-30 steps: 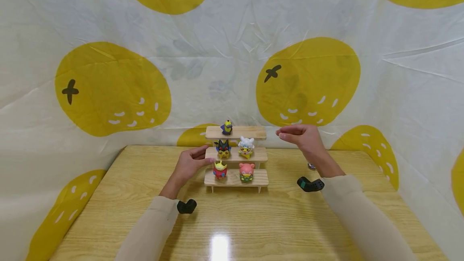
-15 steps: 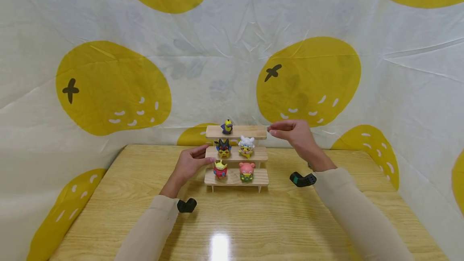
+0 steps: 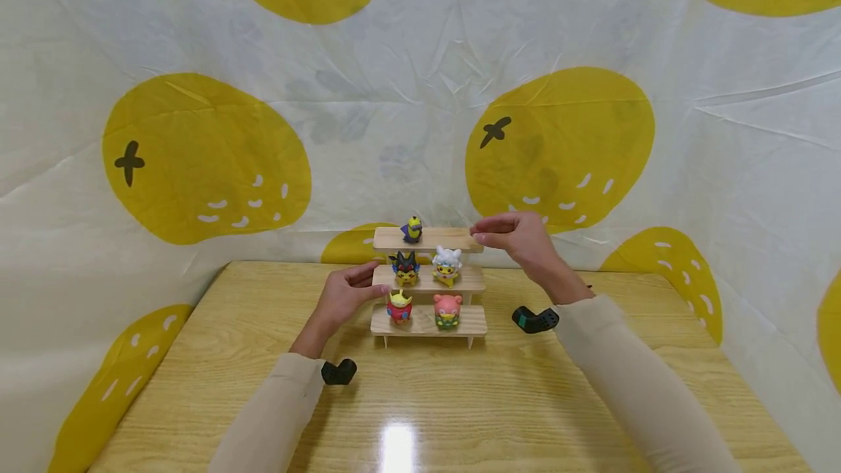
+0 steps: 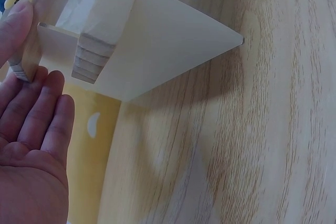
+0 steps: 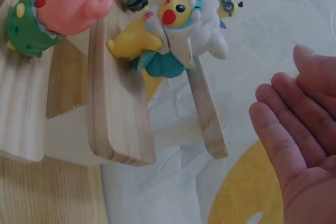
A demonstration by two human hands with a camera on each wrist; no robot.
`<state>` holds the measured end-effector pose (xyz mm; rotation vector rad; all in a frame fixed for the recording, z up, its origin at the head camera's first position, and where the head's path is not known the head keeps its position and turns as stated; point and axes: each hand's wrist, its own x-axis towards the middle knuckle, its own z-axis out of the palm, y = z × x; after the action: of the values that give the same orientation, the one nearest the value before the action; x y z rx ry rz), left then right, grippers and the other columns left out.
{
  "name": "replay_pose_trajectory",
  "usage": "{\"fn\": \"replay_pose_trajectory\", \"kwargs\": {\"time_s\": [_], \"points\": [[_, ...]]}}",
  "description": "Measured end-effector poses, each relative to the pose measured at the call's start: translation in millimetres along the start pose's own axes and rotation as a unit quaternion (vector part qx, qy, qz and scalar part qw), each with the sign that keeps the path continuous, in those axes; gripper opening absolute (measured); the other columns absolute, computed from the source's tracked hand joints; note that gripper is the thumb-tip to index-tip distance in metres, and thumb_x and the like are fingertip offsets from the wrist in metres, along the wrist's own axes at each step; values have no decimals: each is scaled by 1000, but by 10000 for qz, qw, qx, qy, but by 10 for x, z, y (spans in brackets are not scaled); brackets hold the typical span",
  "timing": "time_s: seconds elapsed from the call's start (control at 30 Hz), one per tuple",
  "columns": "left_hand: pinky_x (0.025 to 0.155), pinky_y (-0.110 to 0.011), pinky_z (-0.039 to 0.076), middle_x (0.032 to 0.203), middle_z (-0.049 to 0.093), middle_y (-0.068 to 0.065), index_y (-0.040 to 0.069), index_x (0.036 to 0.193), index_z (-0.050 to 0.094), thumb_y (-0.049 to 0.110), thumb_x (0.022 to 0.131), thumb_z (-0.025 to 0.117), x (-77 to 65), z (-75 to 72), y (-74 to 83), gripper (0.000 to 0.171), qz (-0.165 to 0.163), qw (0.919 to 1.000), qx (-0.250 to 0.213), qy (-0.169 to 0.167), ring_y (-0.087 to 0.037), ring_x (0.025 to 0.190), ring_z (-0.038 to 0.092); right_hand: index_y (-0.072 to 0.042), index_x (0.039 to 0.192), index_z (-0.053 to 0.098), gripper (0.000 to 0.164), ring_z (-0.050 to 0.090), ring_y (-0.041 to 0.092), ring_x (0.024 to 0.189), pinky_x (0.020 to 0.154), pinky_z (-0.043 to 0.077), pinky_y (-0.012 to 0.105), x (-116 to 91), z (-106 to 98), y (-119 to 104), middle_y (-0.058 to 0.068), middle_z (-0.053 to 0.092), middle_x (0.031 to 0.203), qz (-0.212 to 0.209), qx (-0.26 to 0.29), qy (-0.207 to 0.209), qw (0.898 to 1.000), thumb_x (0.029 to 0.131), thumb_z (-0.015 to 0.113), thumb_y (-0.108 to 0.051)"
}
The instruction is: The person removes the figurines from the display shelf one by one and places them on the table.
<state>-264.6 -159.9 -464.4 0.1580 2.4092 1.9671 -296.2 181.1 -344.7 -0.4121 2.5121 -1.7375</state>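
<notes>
A three-tier wooden display stand [image 3: 463, 280] stands on the table, carrying small toy figures. On its top shelf sits a minion figure [image 3: 412, 230], left of the middle. The middle shelf has a black-eared figure [image 3: 406, 269] and a white-hooded figure [image 3: 447, 266]. Below are a red figure [image 3: 398, 307] and a pink-hooded figure [image 3: 447, 311]. My left hand [image 3: 342, 301] grips the middle shelf's left end, thumb above and fingers under the board in the left wrist view. My right hand [image 3: 515, 236] is at the top shelf's right end, fingers fairly straight, nothing visible in it.
The wooden table [image 3: 499, 400] reaches back to a pale curtain [image 3: 388, 144] printed with yellow fruit, which also hangs at both sides. A small dark thing [image 3: 589, 286] shows just behind the right sleeve, mostly hidden. Black wrist mounts [image 3: 535, 320] sit at both cuffs.
My right hand has moved left and slightly up to the top shelf's right end. The left hand and the figures have stayed where they were.
</notes>
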Motion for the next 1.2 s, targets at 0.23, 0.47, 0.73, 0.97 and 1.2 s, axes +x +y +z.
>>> {"fn": "replay_pose_trajectory", "kwargs": {"time_s": [0.23, 0.47, 0.73, 0.97, 1.2], "points": [[115, -45, 51, 156, 55, -11, 13, 149, 60, 29, 89, 86, -12, -2, 15, 67, -26, 10000, 42, -10, -29, 146, 52, 1, 125, 74, 33, 73, 17, 110, 116, 49, 51, 57, 95, -52, 18, 76, 124, 9, -65, -101, 9999, 96, 77, -15], [115, -45, 51, 158, 53, -12, 15, 150, 59, 29, 89, 85, -15, 2, 9, 67, -81, 9999, 54, -23, -30, 148, 50, -1, 127, 74, 34, 71, 30, 120, 119, 46, 52, 97, 190, -138, 18, 75, 128, 104, -90, -198, 9997, 96, 77, -14], [116, -46, 50, 158, 53, -13, 14, 150, 59, 27, 90, 84, -7, 0, -5, 66, 26, 10000, 56, -52, -32, 148, 50, -1, 127, 74, 34, 73, 27, 116, 105, 59, 44, 164, 295, -211, 19, 74, 129, -50, -74, -346, 9994, 95, 77, -13], [115, -45, 50, 158, 53, -12, 14, 150, 59, 27, 90, 85, -6, 11, 4, 67, 48, 10000, 65, -54, -31, 148, 50, -1, 130, 72, 36, 71, 32, 120, 107, 58, 47, 233, 408, -278, 22, 71, 132, -88, -10, -523, 9986, 96, 76, -10], [114, -44, 51, 158, 52, -13, 12, 151, 57, 28, 89, 85, -17, 10, 19, 69, 52, 9999, 58, -63, -32, 148, 50, 0, 132, 70, 40, 69, 35, 124, 111, 56, 47, 315, 513, -330, 24, 68, 136, -14, -25, -544, 9985, 94, 77, -8]]}}
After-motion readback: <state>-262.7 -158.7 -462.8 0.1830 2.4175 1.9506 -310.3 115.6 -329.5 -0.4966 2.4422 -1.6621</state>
